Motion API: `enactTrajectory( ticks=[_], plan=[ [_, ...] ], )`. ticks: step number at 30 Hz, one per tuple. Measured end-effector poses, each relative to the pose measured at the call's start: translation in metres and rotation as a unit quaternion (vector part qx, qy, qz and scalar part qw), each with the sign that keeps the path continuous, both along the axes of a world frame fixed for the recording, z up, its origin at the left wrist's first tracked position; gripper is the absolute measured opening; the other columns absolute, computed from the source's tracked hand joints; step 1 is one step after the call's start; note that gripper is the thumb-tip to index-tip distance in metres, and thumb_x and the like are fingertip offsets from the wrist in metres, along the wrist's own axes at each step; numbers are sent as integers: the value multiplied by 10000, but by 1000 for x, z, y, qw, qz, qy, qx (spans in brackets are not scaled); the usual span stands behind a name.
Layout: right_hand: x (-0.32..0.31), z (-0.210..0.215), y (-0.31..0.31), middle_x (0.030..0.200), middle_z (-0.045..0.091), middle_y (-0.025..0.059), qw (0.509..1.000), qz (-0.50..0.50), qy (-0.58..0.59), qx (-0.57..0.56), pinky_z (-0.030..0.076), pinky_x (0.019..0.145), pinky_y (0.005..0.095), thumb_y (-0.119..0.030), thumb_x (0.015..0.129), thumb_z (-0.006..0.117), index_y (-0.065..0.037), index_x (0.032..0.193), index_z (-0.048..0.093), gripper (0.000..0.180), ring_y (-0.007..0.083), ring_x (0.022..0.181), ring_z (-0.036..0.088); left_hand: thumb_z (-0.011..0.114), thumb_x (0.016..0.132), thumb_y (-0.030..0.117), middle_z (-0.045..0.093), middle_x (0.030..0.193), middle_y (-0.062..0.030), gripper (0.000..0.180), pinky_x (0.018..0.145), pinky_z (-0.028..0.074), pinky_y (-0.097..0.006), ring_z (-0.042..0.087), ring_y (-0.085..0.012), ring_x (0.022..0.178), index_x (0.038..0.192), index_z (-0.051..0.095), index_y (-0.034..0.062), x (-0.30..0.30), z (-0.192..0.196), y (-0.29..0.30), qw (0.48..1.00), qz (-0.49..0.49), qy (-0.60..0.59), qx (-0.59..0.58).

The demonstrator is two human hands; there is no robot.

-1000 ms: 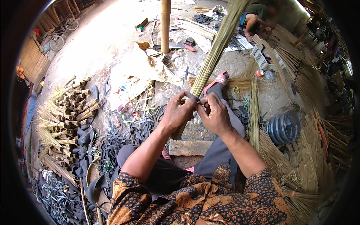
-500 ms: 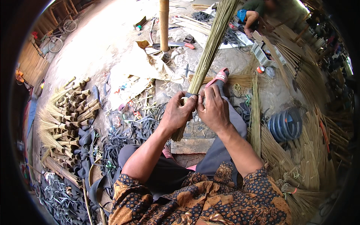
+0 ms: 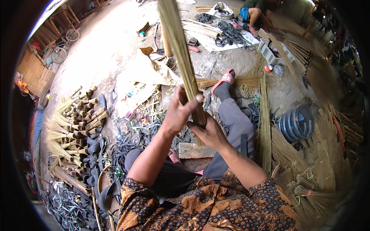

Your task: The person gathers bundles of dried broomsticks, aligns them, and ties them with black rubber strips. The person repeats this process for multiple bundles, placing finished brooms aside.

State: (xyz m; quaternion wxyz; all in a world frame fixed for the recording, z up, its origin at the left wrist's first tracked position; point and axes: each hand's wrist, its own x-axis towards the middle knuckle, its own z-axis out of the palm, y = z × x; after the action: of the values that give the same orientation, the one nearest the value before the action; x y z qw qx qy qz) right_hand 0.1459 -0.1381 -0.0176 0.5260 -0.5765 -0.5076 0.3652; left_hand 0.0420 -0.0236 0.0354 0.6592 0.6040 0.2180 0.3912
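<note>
A long bundle of thin straw-coloured sticks [image 3: 180, 46] stands between my hands, its top leaning left and past the upper edge of the view. My left hand [image 3: 181, 109] grips it about midway, thumb lying across the front. Lower down, my right hand [image 3: 208, 133] wraps round the bundle close to its bottom end. The lower tip shows just beneath, above a wooden board [image 3: 197, 150]. A short dark strip [image 3: 243, 144] lies on my right trouser leg.
Stacked short stick bundles [image 3: 79, 123] lie left, beside tangled black strips [image 3: 133, 136]. At right are a blue-grey ringed tub [image 3: 296, 123] and loose sticks [image 3: 264, 115]. Farther off stand a wooden post [image 3: 166, 42], a white crate [image 3: 269, 54] and a crouching person [image 3: 256, 17].
The bundle has swung from leaning right to leaning left. My right hand has moved down to its lower end. The dark strip between my hands no longer shows there.
</note>
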Motion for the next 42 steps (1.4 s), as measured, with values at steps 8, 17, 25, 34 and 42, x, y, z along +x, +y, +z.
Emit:
enactTrajectory(
  ticks=[8,17,25,34,42],
  plan=[
    [18,8,-36,641,584,24,927,207,268,-159,505,499,288,-222,929,775,-66,863,614,234,113,537,590,721,1010,349,397,702,45,323,541,400,-274,412,-95,559,896,499,144,14,9,-5,942,-123,-138,-281],
    [30,-12,-48,755,655,39,984,63,164,-37,559,662,321,-227,930,776,-3,997,635,273,180,676,657,707,1017,363,486,674,-1,371,469,420,-294,458,-112,492,823,499,125,41,6,-33,988,55,-3,-145],
    [58,-32,-73,758,639,38,879,285,359,-130,501,503,300,-192,932,789,-51,1003,620,231,109,566,602,784,961,289,509,664,-15,316,575,503,-332,547,-153,576,995,564,64,41,-4,-49,946,-147,-135,-257],
    [94,-65,-77,1517,498,276,982,68,-118,-132,537,1049,480,-745,866,669,21,1538,419,1049,334,1322,604,792,956,342,609,719,-46,331,563,512,-313,596,-159,584,939,645,46,37,32,-20,984,75,-64,-149],
    [153,-113,-135,1110,718,133,982,-151,-7,-116,596,777,308,-337,1072,603,8,1390,552,472,172,922,722,682,1024,171,542,636,33,298,449,354,-250,482,-71,528,752,581,100,26,-125,-79,986,125,109,-26]
  ],
)
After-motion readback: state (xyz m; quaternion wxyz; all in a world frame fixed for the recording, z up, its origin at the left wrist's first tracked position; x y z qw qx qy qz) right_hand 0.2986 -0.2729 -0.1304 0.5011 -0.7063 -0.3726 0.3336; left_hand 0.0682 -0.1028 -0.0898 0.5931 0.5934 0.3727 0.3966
